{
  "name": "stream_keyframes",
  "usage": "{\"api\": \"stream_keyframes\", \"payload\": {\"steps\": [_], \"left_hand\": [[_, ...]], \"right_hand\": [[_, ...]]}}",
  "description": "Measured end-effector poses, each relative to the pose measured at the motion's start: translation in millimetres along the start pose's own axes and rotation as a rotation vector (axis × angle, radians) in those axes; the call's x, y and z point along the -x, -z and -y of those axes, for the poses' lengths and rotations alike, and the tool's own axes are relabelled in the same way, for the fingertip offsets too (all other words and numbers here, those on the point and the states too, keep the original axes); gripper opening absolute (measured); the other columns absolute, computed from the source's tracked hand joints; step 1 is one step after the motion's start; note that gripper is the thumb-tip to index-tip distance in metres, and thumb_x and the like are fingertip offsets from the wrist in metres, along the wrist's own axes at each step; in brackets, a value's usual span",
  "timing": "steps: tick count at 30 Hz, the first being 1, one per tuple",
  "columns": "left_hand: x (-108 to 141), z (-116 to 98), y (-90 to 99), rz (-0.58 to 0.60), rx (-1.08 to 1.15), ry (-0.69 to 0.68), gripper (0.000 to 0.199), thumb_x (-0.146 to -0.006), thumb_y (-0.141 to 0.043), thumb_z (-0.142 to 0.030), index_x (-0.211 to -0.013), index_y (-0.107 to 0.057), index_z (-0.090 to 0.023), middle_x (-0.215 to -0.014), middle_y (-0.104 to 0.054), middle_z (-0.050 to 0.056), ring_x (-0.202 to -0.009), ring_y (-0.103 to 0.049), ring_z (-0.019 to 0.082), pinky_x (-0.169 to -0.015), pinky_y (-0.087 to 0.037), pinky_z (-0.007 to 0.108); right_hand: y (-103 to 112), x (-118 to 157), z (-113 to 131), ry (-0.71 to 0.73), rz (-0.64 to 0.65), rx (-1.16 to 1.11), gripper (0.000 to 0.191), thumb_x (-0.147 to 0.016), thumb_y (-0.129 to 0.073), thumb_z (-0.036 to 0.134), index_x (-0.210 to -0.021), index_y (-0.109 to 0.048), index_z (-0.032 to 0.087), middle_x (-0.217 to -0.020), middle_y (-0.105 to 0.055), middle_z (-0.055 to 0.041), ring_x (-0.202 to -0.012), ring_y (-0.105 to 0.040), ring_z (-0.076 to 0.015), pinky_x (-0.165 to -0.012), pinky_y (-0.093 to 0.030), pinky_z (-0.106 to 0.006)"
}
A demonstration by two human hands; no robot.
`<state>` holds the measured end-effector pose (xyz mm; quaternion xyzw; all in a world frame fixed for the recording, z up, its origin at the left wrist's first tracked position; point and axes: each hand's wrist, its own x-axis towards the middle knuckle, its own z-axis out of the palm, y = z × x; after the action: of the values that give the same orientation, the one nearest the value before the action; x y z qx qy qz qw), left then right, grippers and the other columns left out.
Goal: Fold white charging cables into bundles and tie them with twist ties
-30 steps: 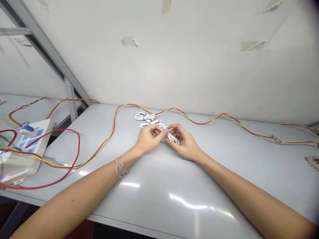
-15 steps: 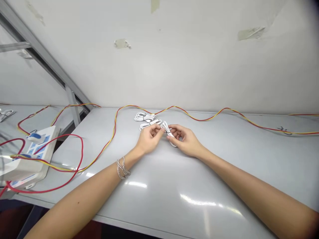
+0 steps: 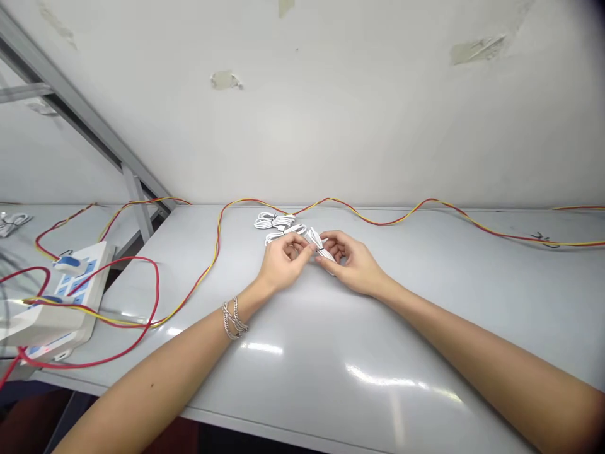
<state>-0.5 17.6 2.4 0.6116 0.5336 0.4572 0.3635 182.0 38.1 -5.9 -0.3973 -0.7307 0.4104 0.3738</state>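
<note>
A white cable bundle, folded into loops and bound with a black twist tie, is held between my hands above the grey table. My right hand has its thumb and fingers closed around the lower part of the bundle. My left hand pinches at the bundle's left side, at the end of the tie; its fingertips partly hide the spot. Just behind the left fingers lie two more white cable bundles, one farther back and one partly covered by the hand.
A red and yellow twisted wire snakes along the table's back edge by the wall. At left sits a white power strip with plugs and a looping red wire. A metal frame slants down at the left.
The hands stay almost in place on the same bundle, its loops turned slightly. The camera view has shifted a little.
</note>
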Motion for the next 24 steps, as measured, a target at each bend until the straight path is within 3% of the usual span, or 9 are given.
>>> {"api": "stream_keyframes", "payload": {"steps": [11, 16, 24], "left_hand": [[-0.7, 6.6, -0.3, 0.078, -0.003, 0.016, 0.028, -0.086, -0.060, -0.041, -0.084, -0.064, -0.013, -0.075, -0.064, 0.004, -0.059, -0.052, 0.010, -0.056, -0.040, 0.022], [-1.3, 3.6, 2.2, 0.123, -0.012, -0.002, 0.026, -0.084, -0.061, -0.039, -0.083, -0.064, -0.013, -0.076, -0.063, 0.004, -0.057, -0.049, 0.008, -0.053, -0.037, 0.021], [-2.5, 0.5, 4.4, 0.195, 0.067, 0.022, 0.025, -0.075, -0.069, -0.035, -0.083, -0.059, -0.013, -0.059, -0.049, -0.003, -0.047, -0.039, 0.005, -0.047, -0.030, 0.020]], "right_hand": [[1.1, -1.7, -3.8, -0.004, -0.017, -0.100, 0.033, -0.082, -0.069, 0.036, -0.108, -0.054, 0.021, -0.093, -0.060, -0.0032, -0.078, -0.055, -0.0136, -0.070, -0.048, -0.029], [1.1, -1.5, -4.8, 0.023, -0.020, -0.098, 0.032, -0.083, -0.069, 0.037, -0.106, -0.054, 0.022, -0.097, -0.059, -0.0037, -0.082, -0.055, -0.0145, -0.072, -0.048, -0.029], [1.3, -1.0, -4.3, 0.048, -0.030, -0.076, 0.033, -0.082, -0.071, 0.038, -0.105, -0.054, 0.022, -0.093, -0.057, -0.0027, -0.081, -0.053, -0.0143, -0.070, -0.046, -0.028]]}}
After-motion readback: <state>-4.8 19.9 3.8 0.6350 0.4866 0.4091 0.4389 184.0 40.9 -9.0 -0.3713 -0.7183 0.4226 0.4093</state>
